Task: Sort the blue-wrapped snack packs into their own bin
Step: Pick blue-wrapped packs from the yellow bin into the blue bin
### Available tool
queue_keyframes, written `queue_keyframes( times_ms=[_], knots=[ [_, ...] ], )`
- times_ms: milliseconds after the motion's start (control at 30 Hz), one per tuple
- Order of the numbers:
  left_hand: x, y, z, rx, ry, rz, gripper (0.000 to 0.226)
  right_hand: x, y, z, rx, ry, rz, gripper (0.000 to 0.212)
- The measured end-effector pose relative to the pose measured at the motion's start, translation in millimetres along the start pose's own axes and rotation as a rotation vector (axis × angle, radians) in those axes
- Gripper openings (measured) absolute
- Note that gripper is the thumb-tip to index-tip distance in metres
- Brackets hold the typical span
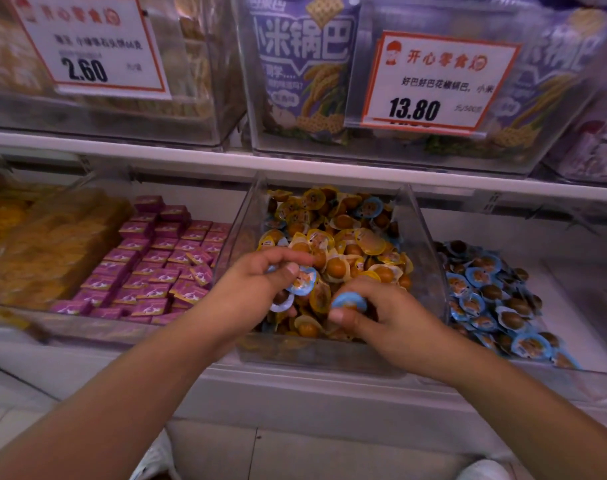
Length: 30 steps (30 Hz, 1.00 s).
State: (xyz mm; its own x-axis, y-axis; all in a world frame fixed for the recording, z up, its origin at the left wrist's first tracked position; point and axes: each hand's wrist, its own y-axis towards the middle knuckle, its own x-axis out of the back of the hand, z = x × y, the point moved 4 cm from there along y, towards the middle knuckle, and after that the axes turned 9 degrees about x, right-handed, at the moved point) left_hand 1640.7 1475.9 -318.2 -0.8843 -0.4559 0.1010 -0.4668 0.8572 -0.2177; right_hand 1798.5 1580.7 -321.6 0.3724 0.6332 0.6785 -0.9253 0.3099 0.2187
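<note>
A clear bin (pixel 430 271) in the middle of the lower shelf holds a heap of yellow-wrapped snack packs (pixel 347 244) with a few blue-wrapped ones mixed in at the back. My left hand (pixel 257 289) is over the bin's front left and grips several blue-wrapped packs (pixel 300 280). My right hand (pixel 381 310) sits at the bin's front and pinches one blue-wrapped pack (pixel 349 301) between thumb and fingers. To the right, a second clear bin (pixel 572 306) holds a pile of blue-wrapped packs (pixel 485 292).
Left of the middle bin lie stacked purple boxes (pixel 156 265) and an orange-yellow snack bin (pixel 46 244). The upper shelf (pixel 191 157) carries clear bins with price tags (pixel 437 81). White shoes (pixel 482 471) show on the tiled floor below.
</note>
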Motion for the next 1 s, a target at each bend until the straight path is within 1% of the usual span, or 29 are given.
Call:
queue_keyframes(
  times_ms=[33, 100, 133, 167, 200, 233, 267, 300, 333, 367, 400, 433, 500, 533, 600, 633, 700, 733, 800, 867, 900, 933, 1000],
  knots=[
    [-3, -1, -3, -0.028, -0.065, -0.015, 0.027, 5, 2, -1, -0.027, 0.057, -0.124, 0.012],
    [-12, -2, -10, -0.098, -0.193, -0.043, 0.028, 12, 5, -4, -0.163, 0.207, -0.368, 0.022],
    [-17, -4, -13, -0.141, -0.235, -0.063, 0.028, 12, 6, -6, -0.283, 0.372, -0.453, 0.028],
    [-22, -5, -17, -0.191, -0.253, -0.09, 0.027, 8, 7, -7, -0.406, 0.602, -0.487, 0.029],
    [-27, -7, -20, -0.253, -0.244, -0.119, 0.025, 1, 9, -2, -0.492, 0.853, -0.465, 0.03],
    [-33, -10, -22, -0.321, -0.214, -0.143, 0.024, -6, 12, 7, -0.531, 1.08, -0.401, 0.035],
    [-39, -13, -23, -0.39, -0.146, -0.165, 0.025, -11, 15, 17, -0.533, 1.252, -0.316, 0.045],
    [-44, -16, -24, -0.453, -0.037, -0.182, 0.029, -13, 17, 24, -0.51, 1.367, -0.249, 0.052],
    [-50, -17, -24, -0.505, 0.1, -0.192, 0.034, -15, 17, 29, -0.485, 1.439, -0.224, 0.056],
    [-56, -17, -23, -0.538, 0.227, -0.188, 0.04, -15, 18, 32, -0.473, 1.472, -0.236, 0.057],
    [-62, -15, -21, -0.542, 0.31, -0.169, 0.048, -14, 17, 33, -0.472, 1.476, -0.267, 0.053],
    [-65, -13, -20, -0.521, 0.341, -0.139, 0.058, -13, 16, 32, -0.476, 1.456, -0.314, 0.046],
    [-68, -11, -19, -0.498, 0.33, -0.048, 0.08, -12, 12, 26, -0.481, 1.356, -0.395, 0.032],
    [-69, -12, -19, -0.503, 0.311, 0.003, 0.089, -9, 11, 23, -0.465, 1.296, -0.409, 0.029],
    [-71, -15, -18, -0.516, 0.284, 0.077, 0.098, 0, 9, 21, -0.413, 1.237, -0.425, 0.026],
    [-71, -17, -18, -0.52, 0.276, 0.099, 0.098, 7, 8, 20, -0.399, 1.234, -0.449, 0.027],
    [-70, -19, -18, -0.524, 0.273, 0.099, 0.09, 26, 4, 14, -0.376, 1.198, -0.555, 0.029],
    [-67, -19, -18, -0.534, 0.296, 0.063, 0.083, 40, 0, 10, -0.35, 1.142, -0.617, 0.027],
    [-59, -13, -18, -0.579, 0.421, -0.037, 0.062, 72, -9, 1, -0.279, 0.952, -0.71, 0.022],
    [-55, -5, -14, -0.629, 0.608, -0.065, 0.041, 108, -27, -14, -0.282, 0.727, -0.776, 0.021],
    [-54, 0, -11, -0.631, 0.687, -0.043, 0.036, 124, -39, -24, -0.332, 0.599, -0.777, 0.021],
    [-53, 5, -7, -0.622, 0.746, -0.01, 0.034, 137, -51, -34, -0.396, 0.442, -0.735, 0.02],
    [-53, 11, -2, -0.601, 0.809, 0.037, 0.034, 145, -71, -55, -0.506, 0.157, -0.517, 0.014]
  ],
)
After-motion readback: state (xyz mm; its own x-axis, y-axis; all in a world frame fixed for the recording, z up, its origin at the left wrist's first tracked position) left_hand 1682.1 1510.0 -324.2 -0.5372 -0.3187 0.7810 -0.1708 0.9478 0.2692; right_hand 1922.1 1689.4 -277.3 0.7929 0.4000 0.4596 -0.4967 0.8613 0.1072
